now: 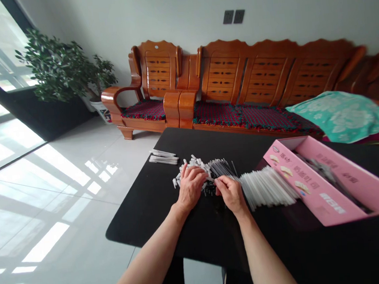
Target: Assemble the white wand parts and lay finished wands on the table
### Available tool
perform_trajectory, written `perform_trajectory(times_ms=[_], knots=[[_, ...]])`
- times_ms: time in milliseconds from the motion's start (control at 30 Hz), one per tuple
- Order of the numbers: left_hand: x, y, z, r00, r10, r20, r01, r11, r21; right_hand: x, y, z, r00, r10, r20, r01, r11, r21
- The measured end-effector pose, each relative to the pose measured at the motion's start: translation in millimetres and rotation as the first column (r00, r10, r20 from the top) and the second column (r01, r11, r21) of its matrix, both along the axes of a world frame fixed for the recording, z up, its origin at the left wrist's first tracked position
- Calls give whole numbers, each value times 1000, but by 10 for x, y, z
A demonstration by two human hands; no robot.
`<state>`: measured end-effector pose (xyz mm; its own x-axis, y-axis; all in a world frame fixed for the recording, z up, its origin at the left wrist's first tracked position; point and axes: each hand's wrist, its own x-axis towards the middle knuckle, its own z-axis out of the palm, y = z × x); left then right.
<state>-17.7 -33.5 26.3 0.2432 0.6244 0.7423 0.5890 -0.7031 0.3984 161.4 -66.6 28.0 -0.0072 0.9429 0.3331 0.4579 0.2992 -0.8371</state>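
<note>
My left hand (190, 185) lies over a pile of small white caps (196, 161), its fingers loosely bent and slightly apart. Close by on the right, my right hand (231, 194) is closed in a pinch, thumb against forefinger; what lies between them is too small to make out. Behind the hands is a bundle of thin dark rods (221, 167), like pen refills, with small black pieces (208, 188) below it. A row of translucent white tubes (268, 187) spreads beside my right hand. Two small groups of white pen-like sticks (163, 160) lie at the far left of the table.
A pink open-topped box (316, 192) stands on the black table (143, 216), right of the tubes. Beyond the table is a wooden sofa (223, 77) with a turquoise cloth (343, 115). A potted plant (66, 68) stands by the glass door at left.
</note>
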Motion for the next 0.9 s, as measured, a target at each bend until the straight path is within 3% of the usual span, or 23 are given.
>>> perform_trajectory(times_ms=[67,133,200,267,367,433,500,667,900], knots=[[-34,9,-29,986,100,133,-92,993,-69,-1,19,-37,995,-32,-95,30,999,-25],[-63,26,-73,948,180,263,-117,964,-238,1,34,-75,980,-80,-185,73,996,-47],[-71,51,-119,912,165,375,20,896,-443,-1,39,-96,963,-97,-250,83,994,-66],[-53,79,-146,846,110,522,251,781,-572,-16,34,-94,957,-79,-280,59,995,-80],[-11,112,-144,661,124,740,508,653,-562,-56,19,-60,962,-22,-272,-8,994,-110],[0,127,-132,562,158,812,577,629,-521,-81,11,-36,966,24,-258,-60,989,-133],[-5,136,-130,507,180,843,606,621,-498,-99,7,-22,965,62,-254,-104,982,-157],[-24,145,-158,480,169,861,651,590,-478,-111,3,-35,952,101,-290,-173,956,-235],[-19,150,-187,486,169,857,653,582,-485,-93,-1,-40,958,132,-254,-187,961,-205]])
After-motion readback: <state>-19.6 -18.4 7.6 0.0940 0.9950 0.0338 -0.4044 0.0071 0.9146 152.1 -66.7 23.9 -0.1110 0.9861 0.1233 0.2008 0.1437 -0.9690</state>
